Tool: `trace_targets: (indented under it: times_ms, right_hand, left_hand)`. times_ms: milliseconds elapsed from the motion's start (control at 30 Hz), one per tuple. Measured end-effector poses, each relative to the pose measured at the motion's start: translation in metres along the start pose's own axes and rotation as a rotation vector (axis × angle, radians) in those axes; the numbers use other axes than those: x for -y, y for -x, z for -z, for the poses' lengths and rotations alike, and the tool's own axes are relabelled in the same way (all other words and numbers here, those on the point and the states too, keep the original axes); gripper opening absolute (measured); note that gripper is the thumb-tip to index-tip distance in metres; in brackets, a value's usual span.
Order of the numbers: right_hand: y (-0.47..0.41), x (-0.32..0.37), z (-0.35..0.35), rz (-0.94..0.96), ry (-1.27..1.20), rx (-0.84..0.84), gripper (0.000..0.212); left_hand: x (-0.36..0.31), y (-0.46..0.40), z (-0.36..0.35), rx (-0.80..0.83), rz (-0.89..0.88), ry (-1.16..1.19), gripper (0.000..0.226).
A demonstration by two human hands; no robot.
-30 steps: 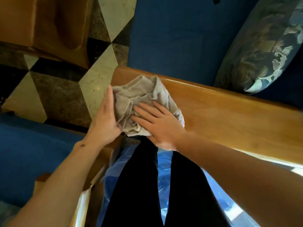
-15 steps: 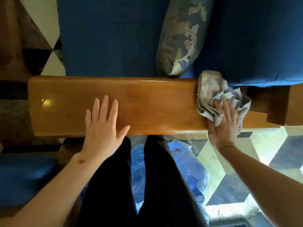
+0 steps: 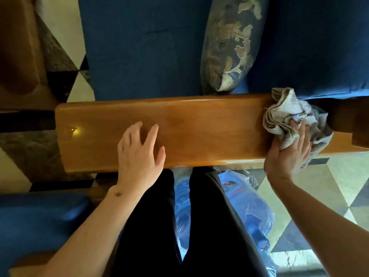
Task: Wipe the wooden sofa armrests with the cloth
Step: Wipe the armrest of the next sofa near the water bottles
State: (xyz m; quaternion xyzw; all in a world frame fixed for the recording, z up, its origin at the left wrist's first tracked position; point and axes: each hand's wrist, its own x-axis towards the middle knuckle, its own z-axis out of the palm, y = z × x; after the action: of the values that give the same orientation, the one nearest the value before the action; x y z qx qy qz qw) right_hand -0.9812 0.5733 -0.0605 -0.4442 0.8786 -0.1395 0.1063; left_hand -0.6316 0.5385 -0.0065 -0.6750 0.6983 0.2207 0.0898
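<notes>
A glossy wooden armrest (image 3: 199,128) runs left to right across the middle of the head view. At its right end lies a crumpled grey-beige cloth (image 3: 287,112), bunched against the dark wooden post. My right hand (image 3: 287,154) grips the cloth from the near side, fingers curled into its folds. My left hand (image 3: 139,154) rests on the armrest's near middle, fingers apart and slightly lifted, holding nothing.
Behind the armrest are the blue sofa seat (image 3: 143,47) and a patterned cushion (image 3: 229,45). Another blue sofa (image 3: 36,220) sits at the lower left. Blue water jugs in plastic (image 3: 247,212) stand by my dark-trousered legs on the tiled floor (image 3: 329,186).
The cloth went from the armrest's left end to its right end under my right hand, which now bunches it. My left hand let go and lies on the wood, fingers now curling up.
</notes>
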Motion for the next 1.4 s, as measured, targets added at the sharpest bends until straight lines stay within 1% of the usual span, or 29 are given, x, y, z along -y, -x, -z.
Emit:
trace_targets:
  times_ms: [67, 167, 233, 300, 333, 400, 467, 567, 633, 700, 767, 833, 867, 900, 933, 967, 1000, 1033, 1067, 1100, 1133, 1200, 1267, 1333, 1400]
  right_hand:
    - [0.002, 0.009, -0.004, -0.090, 0.026, -0.038, 0.055]
    - [0.006, 0.027, -0.013, -0.247, 0.030, -0.135, 0.062]
    - [0.016, 0.052, -0.027, -0.326, 0.040, -0.159, 0.066]
    - [0.035, 0.080, -0.038, -0.343, 0.094, -0.150, 0.067]
    - [0.047, 0.095, -0.042, -0.326, 0.119, -0.132, 0.067]
    - [0.078, 0.127, -0.051, -0.251, 0.137, -0.082, 0.066]
    - [0.113, 0.162, -0.065, -0.136, 0.122, -0.018, 0.063]
    - [0.158, 0.214, -0.085, 0.087, 0.098, 0.096, 0.064]
    - [0.183, 0.247, -0.098, 0.241, 0.113, 0.162, 0.065]
    - [0.198, 0.280, -0.110, 0.338, 0.109, 0.215, 0.066]
    - [0.207, 0.309, -0.120, 0.430, 0.101, 0.292, 0.070]
    - [0.215, 0.331, -0.128, 0.609, 0.105, 0.395, 0.073]
    - [0.218, 0.335, -0.130, 0.743, 0.107, 0.449, 0.072]
    - [0.217, 0.334, -0.131, 0.911, 0.118, 0.502, 0.069]
    - [0.211, 0.328, -0.131, 1.114, 0.129, 0.548, 0.067]
    - [0.200, 0.317, -0.128, 1.312, 0.127, 0.600, 0.066]
    - [0.187, 0.301, -0.122, 1.470, 0.122, 0.644, 0.066]
    - [0.174, 0.287, -0.117, 1.599, 0.115, 0.666, 0.067]
    - [0.162, 0.275, -0.113, 1.695, 0.114, 0.670, 0.067]
    - [0.151, 0.264, -0.109, 1.741, 0.112, 0.673, 0.066]
    - [0.139, 0.252, -0.104, 1.760, 0.112, 0.668, 0.065]
    - [0.114, 0.225, -0.093, 1.734, 0.085, 0.652, 0.061]
    - [0.087, 0.192, -0.081, 1.664, 0.063, 0.618, 0.059]
    - [0.058, 0.152, -0.066, 1.562, 0.068, 0.563, 0.064]
    - [0.030, 0.107, -0.048, 1.455, 0.075, 0.522, 0.064]
  left_hand:
    - [0.019, 0.001, 0.001, -0.021, 0.056, 0.033, 0.051]
    - [0.070, 0.000, 0.010, -0.095, 0.292, 0.103, 0.043]
    - [0.115, 0.003, 0.018, -0.146, 0.431, 0.156, 0.042]
    - [0.145, 0.006, 0.021, -0.158, 0.471, 0.217, 0.041]
    - [0.152, 0.007, 0.021, -0.153, 0.450, 0.237, 0.042]
    - [0.158, 0.010, 0.019, -0.152, 0.371, 0.249, 0.042]
    - [0.165, 0.015, 0.017, -0.163, 0.327, 0.277, 0.043]
    - [0.168, 0.022, 0.012, -0.206, 0.333, 0.395, 0.044]
    - [0.169, 0.028, 0.009, -0.270, 0.374, 0.533, 0.041]
    - [0.169, 0.036, 0.007, -0.319, 0.440, 0.728, 0.038]
    - [0.166, 0.042, 0.006, -0.343, 0.468, 0.900, 0.035]
    - [0.161, 0.046, 0.005, -0.381, 0.488, 1.032, 0.034]
    - [0.157, 0.048, 0.005, -0.411, 0.493, 1.059, 0.034]
    - [0.154, 0.051, 0.005, -0.463, 0.506, 1.028, 0.036]
    - [0.151, 0.055, 0.006, -0.533, 0.514, 0.938, 0.039]
    - [0.146, 0.058, 0.006, -0.588, 0.491, 0.798, 0.042]
    - [0.141, 0.062, 0.007, -0.610, 0.436, 0.657, 0.045]
    - [0.136, 0.065, 0.008, -0.600, 0.373, 0.555, 0.046]
    - [0.132, 0.068, 0.009, -0.549, 0.322, 0.484, 0.046]
    - [0.125, 0.069, 0.010, -0.469, 0.280, 0.426, 0.046]
    - [0.114, 0.068, 0.009, -0.364, 0.250, 0.386, 0.047]
    - [0.089, 0.066, 0.002, -0.197, 0.227, 0.398, 0.051]
    - [0.067, 0.063, -0.005, -0.144, 0.219, 0.411, 0.057]
    - [0.046, 0.056, -0.014, -0.139, 0.181, 0.395, 0.060]
    - [0.018, 0.047, -0.025, -0.101, 0.100, 0.341, 0.060]
